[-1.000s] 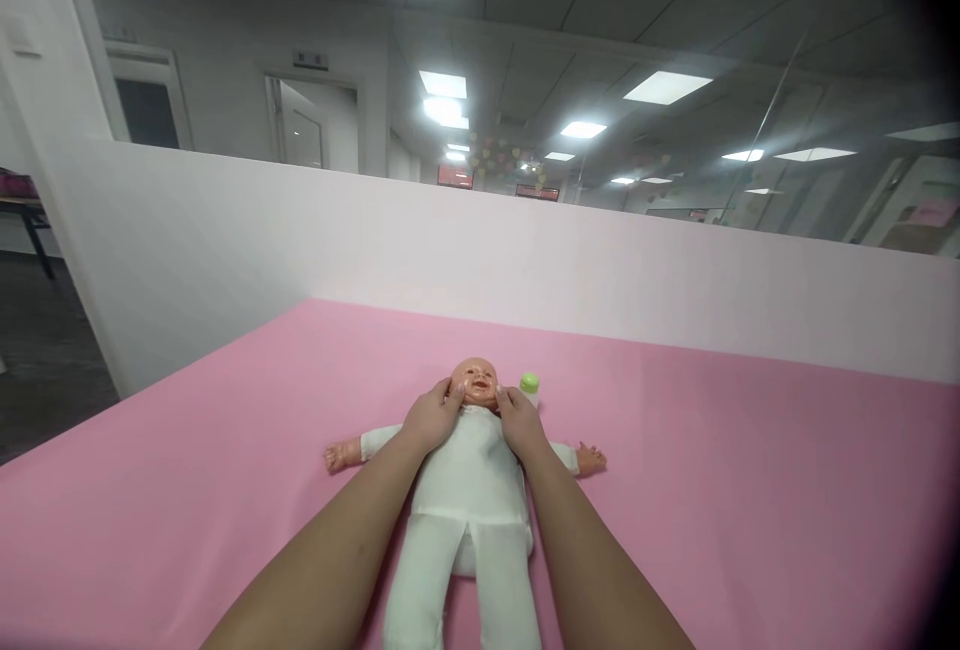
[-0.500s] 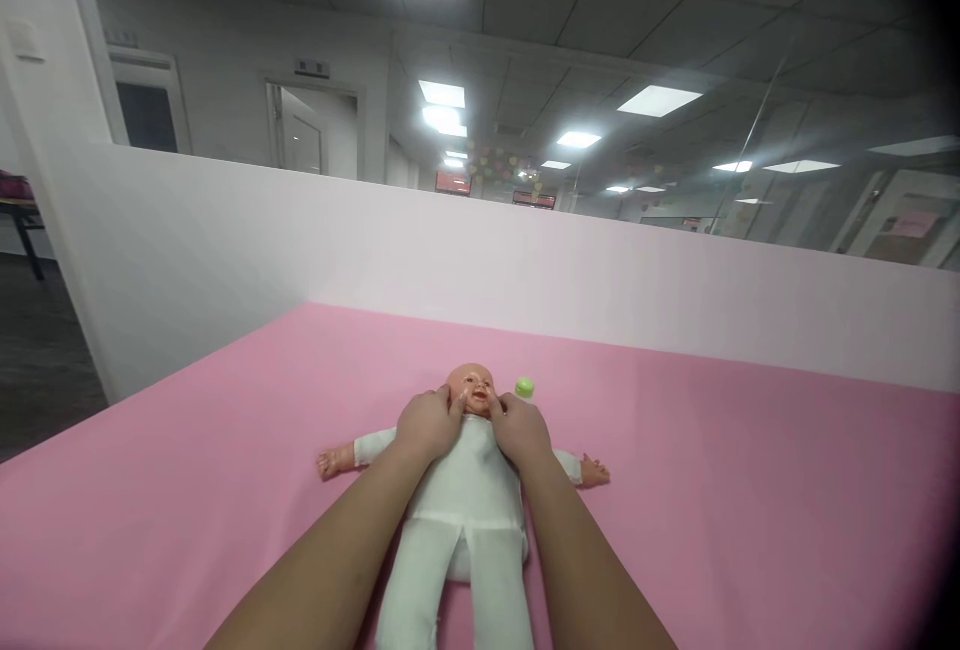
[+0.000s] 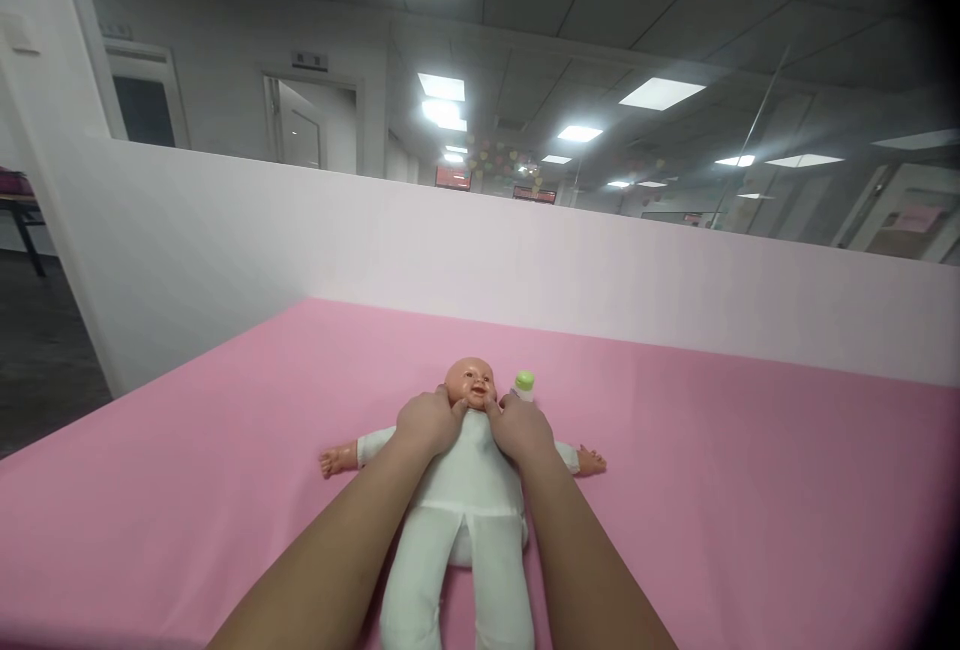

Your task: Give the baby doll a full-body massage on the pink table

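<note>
Both hands slid lower: left hand [image 3: 427,422] and right hand [image 3: 523,429] rest fingertips under the doll [image 3: 466,490] chin, frame centre, grasping nothing.

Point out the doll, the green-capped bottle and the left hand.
doll [image 3: 466,475], head view, on its white chest.
bottle [image 3: 525,382], head view, on its green cap.
left hand [image 3: 429,422], head view, on the back of the hand.

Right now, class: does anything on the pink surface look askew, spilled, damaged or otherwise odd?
Nothing stands out. The doll lies flat on its back on the pink surface, arms spread. The left hand and right hand rest at its chin. A green-capped bottle sits beside its head.
</note>
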